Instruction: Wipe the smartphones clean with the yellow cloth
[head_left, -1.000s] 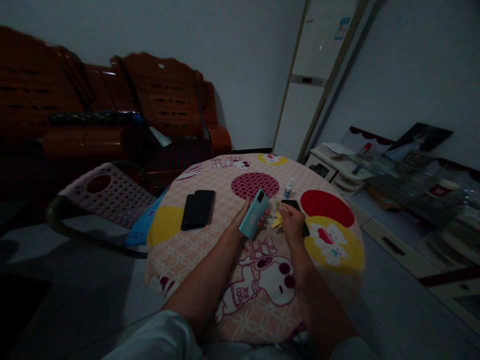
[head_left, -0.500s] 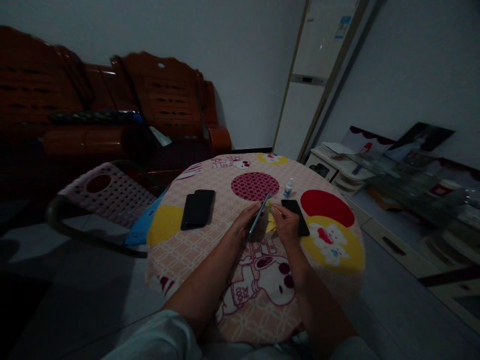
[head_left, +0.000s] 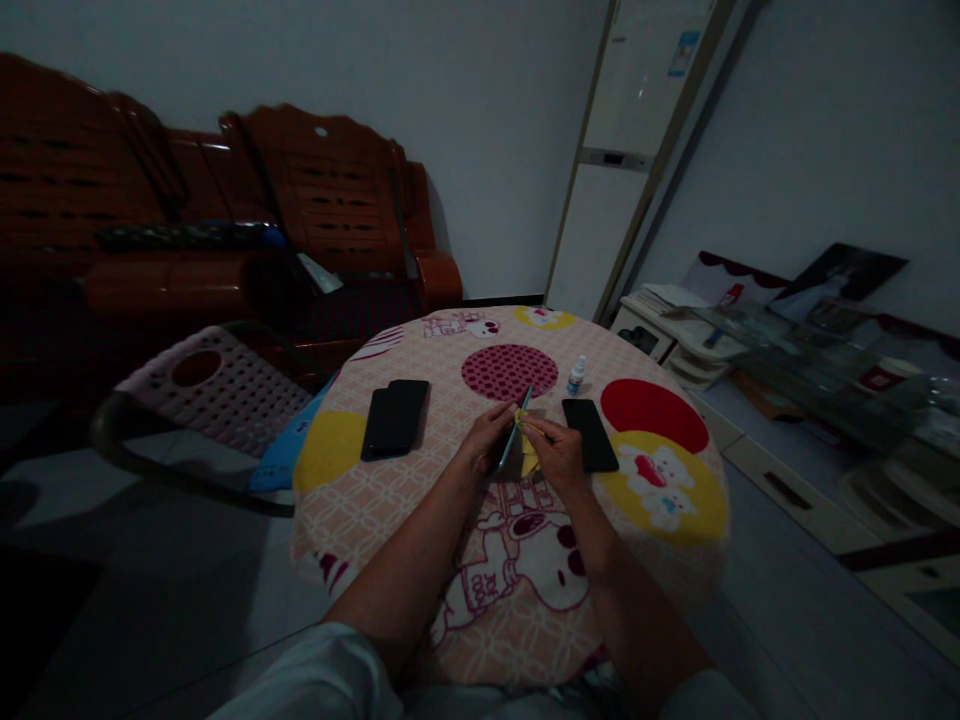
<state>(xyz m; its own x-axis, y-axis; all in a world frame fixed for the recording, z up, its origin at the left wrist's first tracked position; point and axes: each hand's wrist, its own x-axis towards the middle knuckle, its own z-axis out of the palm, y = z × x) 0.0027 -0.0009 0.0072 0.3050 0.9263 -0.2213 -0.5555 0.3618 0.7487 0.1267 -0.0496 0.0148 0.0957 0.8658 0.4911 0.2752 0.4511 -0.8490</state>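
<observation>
My left hand (head_left: 486,440) grips a light blue phone (head_left: 516,430) turned edge-on, standing up above the round table (head_left: 420,500). My right hand (head_left: 555,452) pinches a small yellow cloth (head_left: 527,452) pressed against the phone's right face. A black phone (head_left: 590,434) lies flat just right of my right hand. Two more black phones (head_left: 394,417) lie side by side on the left of the table. A small white dropper bottle (head_left: 575,376) stands behind the hands.
The table wears a pink cartoon-print cloth with red and yellow circles. A pink perforated chair (head_left: 214,385) stands at the left, a dark wooden sofa (head_left: 225,230) behind it. A low white cabinet (head_left: 675,335) with papers sits at the right.
The blue phone turned from showing its back to edge-on. My right hand shifted left with the yellow cloth onto the phone, uncovering the black phone on the table.
</observation>
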